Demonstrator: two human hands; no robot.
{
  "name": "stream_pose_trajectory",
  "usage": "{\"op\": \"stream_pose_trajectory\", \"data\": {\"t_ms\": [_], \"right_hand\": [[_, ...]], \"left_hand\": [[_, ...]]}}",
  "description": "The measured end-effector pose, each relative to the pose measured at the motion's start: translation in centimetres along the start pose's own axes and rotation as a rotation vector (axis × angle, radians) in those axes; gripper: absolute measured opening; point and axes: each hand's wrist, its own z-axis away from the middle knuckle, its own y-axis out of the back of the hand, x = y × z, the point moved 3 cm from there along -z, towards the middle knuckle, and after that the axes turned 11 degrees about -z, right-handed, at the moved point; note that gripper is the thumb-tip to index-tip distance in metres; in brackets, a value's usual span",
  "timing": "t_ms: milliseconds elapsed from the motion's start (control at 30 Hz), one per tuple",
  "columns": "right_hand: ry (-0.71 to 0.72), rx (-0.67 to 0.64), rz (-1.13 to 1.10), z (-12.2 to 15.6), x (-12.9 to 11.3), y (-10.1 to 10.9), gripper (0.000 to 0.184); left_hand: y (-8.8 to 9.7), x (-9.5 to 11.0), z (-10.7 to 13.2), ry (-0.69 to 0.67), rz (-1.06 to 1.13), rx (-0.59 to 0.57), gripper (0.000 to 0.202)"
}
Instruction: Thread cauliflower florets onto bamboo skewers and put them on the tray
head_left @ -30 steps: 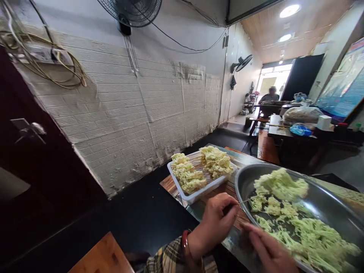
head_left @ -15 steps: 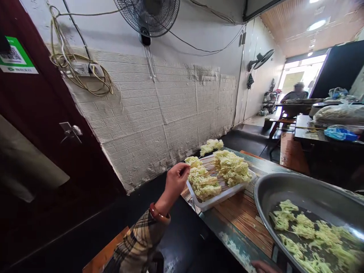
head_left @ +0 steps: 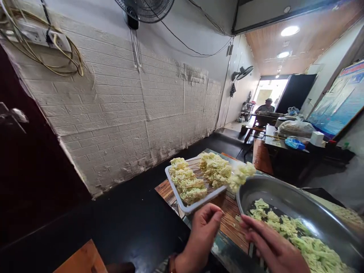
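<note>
My left hand [head_left: 205,231] is closed in a pinch in front of the white tray [head_left: 190,207]. A cauliflower skewer [head_left: 241,176], blurred, reaches up and away from its fingertips; the stick itself hardly shows. My right hand [head_left: 273,244] is at the near left rim of the metal basin [head_left: 305,201], thumb and fingers drawn together; whatever they hold is hidden. Loose cauliflower florets [head_left: 287,225] lie in the basin. Cauliflower skewers [head_left: 189,184] fill the tray in two rows, their sticks meeting in the middle.
Tray and basin stand on a wood-patterned table [head_left: 231,222]. A brick-pattern wall [head_left: 119,121] runs along the left, with a fan [head_left: 148,9] above. Farther off are a bench [head_left: 261,154], a table with bags [head_left: 295,131] and a seated person [head_left: 265,107].
My left hand has come back from the tray towards me and right, swinging the cauliflower skewer over beside the basin. My right hand has risen into view. The camera has turned right.
</note>
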Motion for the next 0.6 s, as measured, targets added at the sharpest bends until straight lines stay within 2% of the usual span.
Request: {"op": "stream_pose_trajectory", "data": {"t_ms": [67,100,167,267,367,467,533,600], "right_hand": [[0.026,-0.172,0.083,-2.2,-1.5,-0.2,0.033],[0.038,-0.213,0.099,-3.2,-2.0,-0.5,0.032],[0.021,-0.235,0.095,-4.4,-2.3,-1.5,0.030],[-0.052,-0.203,0.019,-5.3,-2.0,-3.5,0.027],[-0.104,-0.223,-0.050,-6.2,-2.1,-5.3,0.025],[-0.085,-0.277,-0.006,-8.5,-3.2,-6.0,0.027],[0.006,-0.251,0.099,-10.8,-4.2,-5.7,0.028],[0.137,-0.224,0.235,-13.3,-5.0,-5.5,0.029]], "left_hand": [[-1.8,-0.7,0.4,0.025,0.103,-0.057,0.045],[-2.4,-0.8,0.5,0.033,0.157,-0.086,0.047],[-3.2,-0.9,0.3,0.041,0.263,-0.138,0.049],[-3.2,-0.9,-0.4,0.046,0.394,-0.188,0.048],[-2.0,-0.6,-1.1,-0.022,0.383,-0.181,0.045],[0.2,-0.1,-1.2,-0.189,0.138,-0.097,0.044],[1.8,-0.2,-0.9,-0.289,-0.050,-0.075,0.045],[3.5,-0.9,-0.5,-0.316,-0.153,-0.101,0.045]]}}
